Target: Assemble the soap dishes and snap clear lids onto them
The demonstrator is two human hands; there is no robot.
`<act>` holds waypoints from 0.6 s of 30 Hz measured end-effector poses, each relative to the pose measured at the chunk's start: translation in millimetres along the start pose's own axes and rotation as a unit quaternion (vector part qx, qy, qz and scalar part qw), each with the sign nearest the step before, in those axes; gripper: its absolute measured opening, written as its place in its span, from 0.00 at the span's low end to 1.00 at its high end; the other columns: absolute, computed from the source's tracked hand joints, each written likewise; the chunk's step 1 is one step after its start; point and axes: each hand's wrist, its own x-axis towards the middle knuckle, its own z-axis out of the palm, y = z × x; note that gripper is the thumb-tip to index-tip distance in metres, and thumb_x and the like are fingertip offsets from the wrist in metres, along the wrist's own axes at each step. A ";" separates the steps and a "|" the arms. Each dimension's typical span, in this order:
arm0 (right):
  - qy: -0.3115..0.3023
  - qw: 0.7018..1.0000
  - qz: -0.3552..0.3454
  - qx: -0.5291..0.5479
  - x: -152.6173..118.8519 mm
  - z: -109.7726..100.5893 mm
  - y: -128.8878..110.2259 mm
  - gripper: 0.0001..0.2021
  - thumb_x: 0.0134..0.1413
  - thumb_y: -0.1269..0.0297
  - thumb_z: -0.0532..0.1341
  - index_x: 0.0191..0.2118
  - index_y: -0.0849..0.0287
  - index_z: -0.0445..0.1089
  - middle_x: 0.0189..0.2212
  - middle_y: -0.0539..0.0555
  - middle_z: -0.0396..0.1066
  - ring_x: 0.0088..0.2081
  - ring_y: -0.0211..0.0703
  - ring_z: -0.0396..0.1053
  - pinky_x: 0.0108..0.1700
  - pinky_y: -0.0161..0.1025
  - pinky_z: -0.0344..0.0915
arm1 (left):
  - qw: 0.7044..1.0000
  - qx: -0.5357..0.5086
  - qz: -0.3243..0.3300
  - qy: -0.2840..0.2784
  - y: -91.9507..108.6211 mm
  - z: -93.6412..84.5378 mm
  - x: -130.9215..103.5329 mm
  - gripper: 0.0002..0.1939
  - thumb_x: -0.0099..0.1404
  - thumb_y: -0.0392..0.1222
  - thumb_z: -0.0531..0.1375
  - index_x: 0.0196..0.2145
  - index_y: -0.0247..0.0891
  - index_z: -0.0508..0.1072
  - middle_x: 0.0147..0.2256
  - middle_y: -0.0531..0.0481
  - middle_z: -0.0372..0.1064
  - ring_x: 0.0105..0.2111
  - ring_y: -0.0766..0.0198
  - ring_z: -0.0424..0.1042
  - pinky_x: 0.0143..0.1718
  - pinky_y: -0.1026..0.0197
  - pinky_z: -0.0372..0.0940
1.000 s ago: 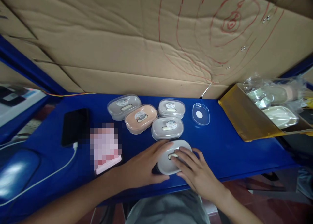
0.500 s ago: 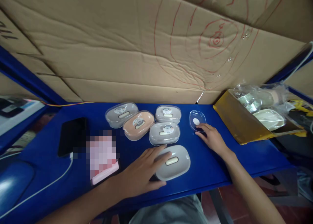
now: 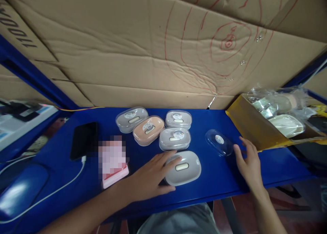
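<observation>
My left hand (image 3: 158,176), fingers spread, rests on the left edge of a grey oval soap dish (image 3: 191,169) that has no cover and shows a pale oblong piece in its middle. To the right, a clear oval lid (image 3: 217,143) with a round white label lies on the blue table. Just right of that lid is my right hand (image 3: 247,159), its thumb and fingers apart and holding nothing. Behind the uncovered dish stand covered ones: a peach soap dish (image 3: 153,126) and several grey ones, among them a labelled grey soap dish (image 3: 168,143).
A cardboard box (image 3: 245,125) with plastic-wrapped dishes stands at the right. On the left lie a black phone (image 3: 83,142) with a white cable (image 3: 68,183) and a pink item (image 3: 116,177), partly blurred. Cardboard (image 3: 122,56) walls the back of the blue table (image 3: 204,186).
The clear lid has turned and shifted right and nearer, its label now facing up. My right hand has let go and moved right, fingers opening. My left hand stays at the grey dish.
</observation>
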 end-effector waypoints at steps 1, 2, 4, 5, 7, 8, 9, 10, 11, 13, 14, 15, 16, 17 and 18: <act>-0.019 0.999 -0.044 -0.022 3.1 2.6 -3.2 0.34 0.70 0.38 0.60 0.72 0.53 0.66 0.70 0.68 0.67 0.70 0.70 0.67 0.64 0.69 0.71 | 1.000 -0.006 -0.004 -0.006 0.1 -0.7 0.1 0.51 0.67 0.43 0.74 0.78 0.50 0.53 0.77 0.38 0.54 0.73 0.39 0.62 0.71 0.38 0.66; -0.051 0.995 -0.076 -0.036 5.5 5.7 -7.7 0.36 0.70 0.38 0.61 0.74 0.51 0.63 0.72 0.67 0.64 0.73 0.70 0.63 0.68 0.71 0.66 | 1.000 -0.014 -0.010 -0.008 0.3 -1.4 0.2 0.51 0.67 0.43 0.74 0.79 0.51 0.52 0.77 0.39 0.53 0.74 0.40 0.61 0.71 0.38 0.65; -0.116 0.987 -0.106 -0.045 6.6 11.8 -19.0 0.37 0.69 0.38 0.63 0.75 0.49 0.62 0.74 0.66 0.62 0.74 0.71 0.61 0.71 0.73 0.63 | 0.999 -0.043 -0.028 -0.002 1.1 -2.4 0.9 0.53 0.66 0.42 0.75 0.79 0.51 0.51 0.77 0.39 0.51 0.74 0.42 0.61 0.72 0.41 0.65; -0.141 0.983 -0.112 -0.035 4.8 13.8 -25.5 0.35 0.69 0.39 0.64 0.74 0.48 0.63 0.74 0.65 0.63 0.74 0.71 0.62 0.71 0.73 0.63 | 0.997 -0.062 -0.040 0.004 1.6 -2.6 1.5 0.54 0.65 0.42 0.76 0.79 0.51 0.51 0.77 0.39 0.51 0.74 0.43 0.61 0.72 0.42 0.65; -0.182 0.974 -0.133 0.030 -4.1 14.6 -40.1 0.31 0.72 0.44 0.62 0.74 0.46 0.63 0.73 0.63 0.65 0.73 0.66 0.64 0.72 0.68 0.65 | 0.993 -0.097 -0.059 0.018 2.2 -2.1 2.7 0.57 0.63 0.42 0.77 0.79 0.51 0.49 0.77 0.38 0.52 0.73 0.43 0.63 0.72 0.42 0.66; -0.205 0.964 -0.152 0.074 -10.7 13.7 -48.4 0.31 0.73 0.46 0.62 0.75 0.45 0.61 0.73 0.62 0.65 0.74 0.63 0.64 0.72 0.64 0.66 | 0.992 -0.109 -0.065 0.020 2.1 -1.2 3.1 0.58 0.62 0.42 0.77 0.79 0.51 0.48 0.77 0.37 0.52 0.73 0.42 0.64 0.72 0.41 0.66; -0.235 0.949 -0.179 0.110 -18.1 12.7 -57.5 0.32 0.73 0.48 0.62 0.76 0.45 0.59 0.74 0.61 0.64 0.74 0.61 0.64 0.71 0.61 0.68 | 0.990 -0.119 -0.068 0.020 1.7 0.1 3.4 0.59 0.62 0.42 0.77 0.79 0.50 0.47 0.77 0.36 0.52 0.73 0.41 0.64 0.71 0.40 0.66; -0.266 0.931 -0.213 0.131 -25.7 11.7 -67.3 0.33 0.73 0.48 0.63 0.77 0.44 0.58 0.75 0.61 0.63 0.74 0.60 0.64 0.71 0.59 0.69 | 0.990 -0.126 -0.069 0.017 1.0 1.9 3.4 0.61 0.62 0.44 0.77 0.80 0.50 0.45 0.77 0.34 0.52 0.74 0.40 0.63 0.71 0.39 0.66; -0.295 0.913 -0.250 0.135 -32.6 11.3 -77.3 0.33 0.72 0.49 0.64 0.77 0.43 0.58 0.76 0.60 0.61 0.75 0.60 0.63 0.70 0.59 0.70 | 0.989 -0.131 -0.068 0.015 -0.1 3.9 3.3 0.62 0.62 0.45 0.77 0.80 0.50 0.42 0.77 0.33 0.51 0.74 0.39 0.62 0.70 0.37 0.66; -0.332 0.882 -0.317 0.105 -42.5 12.3 -96.1 0.35 0.71 0.51 0.66 0.78 0.42 0.58 0.78 0.58 0.56 0.77 0.61 0.57 0.70 0.61 0.70 | 0.988 -0.138 -0.062 0.011 -2.6 8.0 2.9 0.64 0.63 0.47 0.77 0.81 0.51 0.38 0.78 0.33 0.50 0.75 0.38 0.60 0.71 0.36 0.66; -0.339 0.872 -0.343 0.086 -44.8 13.6 -103.8 0.36 0.71 0.52 0.67 0.78 0.41 0.57 0.79 0.57 0.54 0.78 0.61 0.55 0.71 0.62 0.68 | 0.988 -0.141 -0.058 0.011 -3.7 9.7 2.8 0.65 0.63 0.47 0.77 0.81 0.51 0.37 0.78 0.33 0.49 0.75 0.38 0.59 0.71 0.35 0.65; -0.338 0.865 -0.364 0.072 -45.1 15.0 -110.0 0.36 0.71 0.53 0.67 0.78 0.41 0.56 0.79 0.56 0.53 0.79 0.61 0.53 0.72 0.64 0.67 | 0.988 -0.144 -0.054 0.013 -4.7 10.9 2.8 0.66 0.63 0.47 0.77 0.81 0.51 0.36 0.78 0.33 0.48 0.76 0.38 0.58 0.71 0.34 0.64; -0.336 0.860 -0.379 0.062 -43.9 16.3 -114.4 0.36 0.71 0.54 0.67 0.79 0.41 0.55 0.80 0.56 0.53 0.79 0.61 0.53 0.72 0.64 0.67 | 0.987 -0.148 -0.052 0.014 -5.4 11.5 3.1 0.66 0.63 0.46 0.77 0.81 0.51 0.35 0.78 0.33 0.48 0.76 0.39 0.58 0.72 0.34 0.63; -0.333 0.857 -0.390 0.057 -41.7 17.3 -117.2 0.37 0.71 0.54 0.67 0.79 0.42 0.55 0.79 0.56 0.53 0.78 0.60 0.53 0.72 0.64 0.67 | 0.987 -0.153 -0.049 0.015 -5.9 11.6 3.5 0.67 0.63 0.46 0.77 0.81 0.51 0.34 0.78 0.33 0.48 0.76 0.39 0.57 0.72 0.34 0.62; -0.330 0.853 -0.400 0.054 -38.8 18.0 -118.6 0.36 0.72 0.54 0.66 0.79 0.42 0.55 0.79 0.57 0.53 0.78 0.60 0.55 0.72 0.64 0.67 | 0.986 -0.159 -0.047 0.014 -6.0 11.2 4.1 0.67 0.63 0.46 0.77 0.81 0.51 0.34 0.79 0.33 0.48 0.76 0.39 0.57 0.73 0.34 0.61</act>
